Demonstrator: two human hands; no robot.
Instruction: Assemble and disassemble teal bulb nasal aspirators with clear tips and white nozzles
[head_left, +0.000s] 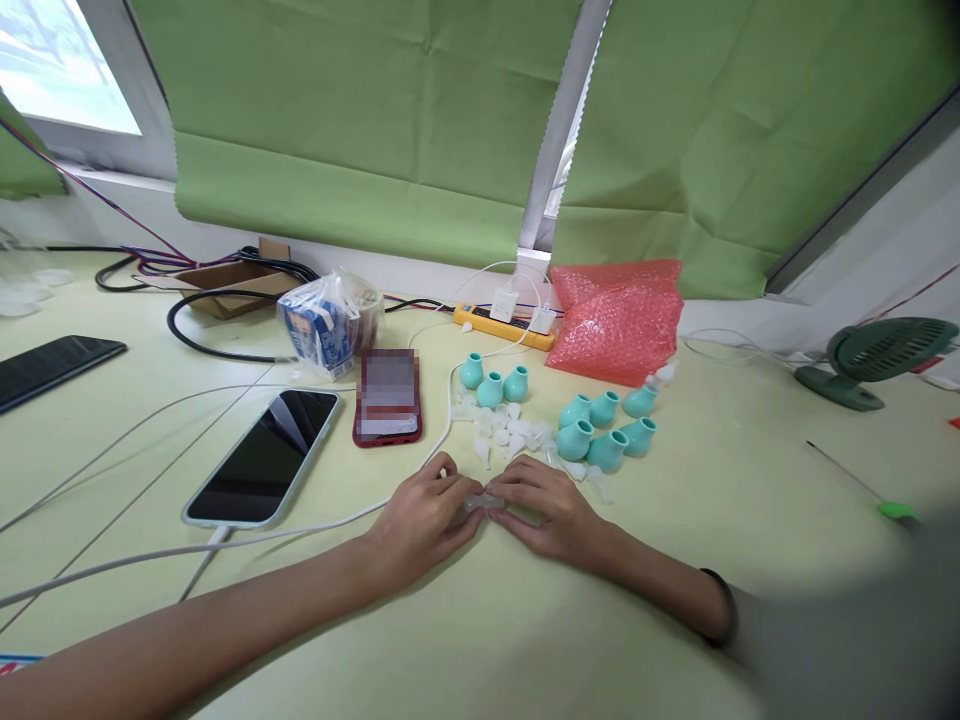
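Note:
Between the fingertips of both hands is a small translucent whitish plastic piece (486, 501), held low over the table. My left hand (429, 515) pinches its left end. From the other side my right hand (551, 505) pinches the right end. The fingers hide much of its shape. Just beyond the hands lies a loose pile of small translucent white pieces (514, 425), some with pointed tips. Several hollow turquoise bulbs (575, 440) with open necks stand to the right of the pile, and three more turquoise bulbs (490, 390) stand behind it.
A white-edged phone (262, 460) with a cable and a red-cased phone (388, 400) lie left. Farther back are a bagged blue box (322, 325), a yellow power strip (510, 327) and red bubble wrap (619, 325). A green fan (877, 355) and a green-handled thin tool (896, 510) lie right.

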